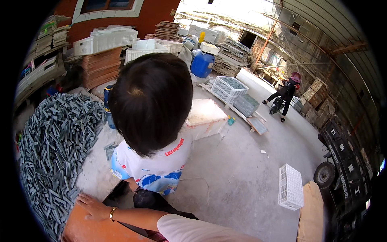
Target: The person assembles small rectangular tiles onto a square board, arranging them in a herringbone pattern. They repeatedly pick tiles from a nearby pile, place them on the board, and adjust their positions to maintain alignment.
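My right hand [94,207] lies palm down on an orange-brown board [90,230], fingers stretched out, holding nothing. A gold-coloured bangle [113,213] circles its wrist, and the forearm runs back to a pale short sleeve. Just left of the hand spreads a big heap of small grey-green stone strips [56,157]. A few loose strips [110,150] lie apart on a pale surface. Close in front stands a person [151,101] with dark hair and a white printed shirt, hiding part of the scene. My left hand is out of view.
Behind the person is a white tub [205,117]. White crates [107,42] and a blue drum [202,64] stand farther back. On the right are an overturned white crate [291,187] and a dark wheeled vehicle [346,165]. Another person [287,92] straddles a small bike.
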A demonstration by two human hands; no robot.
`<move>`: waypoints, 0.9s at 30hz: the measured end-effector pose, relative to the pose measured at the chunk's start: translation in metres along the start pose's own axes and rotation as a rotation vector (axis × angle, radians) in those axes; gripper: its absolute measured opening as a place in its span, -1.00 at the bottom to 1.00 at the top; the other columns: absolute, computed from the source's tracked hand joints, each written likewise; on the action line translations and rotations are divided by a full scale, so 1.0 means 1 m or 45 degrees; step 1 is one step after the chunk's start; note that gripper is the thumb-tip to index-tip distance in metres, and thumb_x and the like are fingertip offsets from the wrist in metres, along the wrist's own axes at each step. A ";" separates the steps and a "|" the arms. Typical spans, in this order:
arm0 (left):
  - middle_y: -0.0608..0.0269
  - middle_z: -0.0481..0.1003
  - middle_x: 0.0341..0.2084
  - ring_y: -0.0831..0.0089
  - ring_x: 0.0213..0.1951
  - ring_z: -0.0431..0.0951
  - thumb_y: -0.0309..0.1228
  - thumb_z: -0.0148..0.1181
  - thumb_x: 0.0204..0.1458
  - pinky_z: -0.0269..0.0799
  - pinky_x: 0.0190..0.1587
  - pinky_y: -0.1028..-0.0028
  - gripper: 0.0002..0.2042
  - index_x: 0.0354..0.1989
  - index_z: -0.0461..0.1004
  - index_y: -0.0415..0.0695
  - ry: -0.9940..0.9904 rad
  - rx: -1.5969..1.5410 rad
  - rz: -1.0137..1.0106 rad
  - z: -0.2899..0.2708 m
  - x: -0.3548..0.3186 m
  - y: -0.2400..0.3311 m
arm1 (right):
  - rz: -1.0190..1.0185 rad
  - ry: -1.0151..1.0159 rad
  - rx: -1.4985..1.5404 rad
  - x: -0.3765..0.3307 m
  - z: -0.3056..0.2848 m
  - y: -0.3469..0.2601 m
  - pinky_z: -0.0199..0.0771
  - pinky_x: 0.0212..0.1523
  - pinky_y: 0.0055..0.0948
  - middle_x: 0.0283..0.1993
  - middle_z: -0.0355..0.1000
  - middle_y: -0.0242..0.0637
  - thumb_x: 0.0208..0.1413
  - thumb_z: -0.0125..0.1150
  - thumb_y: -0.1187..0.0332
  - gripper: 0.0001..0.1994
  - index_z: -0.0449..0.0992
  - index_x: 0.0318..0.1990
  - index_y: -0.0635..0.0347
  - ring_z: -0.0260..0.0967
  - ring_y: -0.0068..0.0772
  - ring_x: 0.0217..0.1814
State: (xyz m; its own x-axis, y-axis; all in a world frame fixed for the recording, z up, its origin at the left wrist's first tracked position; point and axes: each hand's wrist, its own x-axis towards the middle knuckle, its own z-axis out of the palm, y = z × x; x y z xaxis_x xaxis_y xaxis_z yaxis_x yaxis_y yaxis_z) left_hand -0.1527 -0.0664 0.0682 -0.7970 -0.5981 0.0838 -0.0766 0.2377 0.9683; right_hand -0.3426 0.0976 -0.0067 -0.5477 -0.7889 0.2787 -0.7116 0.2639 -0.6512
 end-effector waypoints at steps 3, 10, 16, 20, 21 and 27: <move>-0.06 0.14 0.16 0.10 0.21 0.08 -0.17 -0.02 0.10 -0.02 0.23 0.20 -0.46 0.17 0.15 -0.26 -0.120 0.659 0.292 0.009 0.011 -0.007 | 0.021 -0.019 0.071 -0.007 -0.014 -0.004 -0.32 0.35 -0.19 0.32 -0.15 0.07 -0.22 0.23 0.13 -0.15 0.02 0.21 0.39 -0.36 -0.02 0.41; -0.01 0.04 0.21 0.08 0.25 0.00 -0.30 -0.03 0.02 -0.10 0.26 0.23 -0.44 0.22 0.08 -0.20 -0.044 0.905 0.335 -0.029 0.023 -0.036 | -0.070 0.095 -0.161 0.004 -0.008 -0.025 -0.22 0.31 -0.16 0.31 -0.12 0.05 -0.14 0.20 0.12 -0.25 0.09 0.19 0.31 -0.31 -0.01 0.39; -0.01 -0.10 0.27 0.08 0.29 -0.09 -0.52 0.00 -0.04 -0.13 0.27 0.31 -0.34 0.28 -0.10 -0.19 0.104 0.793 0.128 -0.028 -0.031 -0.054 | -0.108 0.117 -0.288 -0.061 -0.018 -0.021 -0.12 0.30 -0.16 0.30 -0.16 0.18 -0.02 0.14 0.19 -0.29 0.02 0.19 0.46 -0.25 0.09 0.37; -0.03 0.10 0.19 0.24 0.22 0.09 -0.45 0.00 0.04 -0.02 0.23 0.36 -0.40 0.24 -0.08 -0.34 0.207 0.414 -0.054 -0.039 -0.110 -0.056 | 0.168 0.027 0.151 -0.118 -0.013 -0.045 -0.06 0.28 -0.22 0.31 -0.21 0.22 0.06 0.09 0.25 -0.30 -0.10 0.23 0.47 -0.22 0.12 0.36; 0.01 0.15 0.15 0.27 0.19 0.15 -0.43 0.01 0.05 0.03 0.21 0.38 -0.42 0.22 -0.04 -0.33 0.182 0.084 -0.235 -0.041 -0.122 -0.055 | 0.241 0.044 0.237 -0.129 -0.016 -0.049 -0.06 0.28 -0.20 0.29 -0.18 0.25 0.09 0.06 0.29 -0.33 -0.11 0.23 0.47 -0.19 0.15 0.35; 0.12 0.37 -0.03 0.39 -0.02 0.40 -0.22 0.09 0.05 0.30 0.03 0.45 -0.48 0.11 0.19 -0.29 0.072 -0.817 -0.842 -0.034 -0.128 -0.057 | 1.036 -0.130 1.626 -0.140 -0.034 -0.032 0.25 0.04 -0.48 0.06 0.28 -0.37 0.14 0.05 0.19 -0.55 0.22 0.10 0.26 0.24 -0.53 0.04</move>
State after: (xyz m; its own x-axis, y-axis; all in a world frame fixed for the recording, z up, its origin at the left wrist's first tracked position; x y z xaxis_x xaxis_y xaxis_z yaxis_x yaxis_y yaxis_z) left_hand -0.0258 -0.0300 0.0101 -0.6774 -0.5015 -0.5381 -0.1456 -0.6257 0.7664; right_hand -0.2579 0.2188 -0.0010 -0.5218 -0.7178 -0.4610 0.6363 0.0324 -0.7708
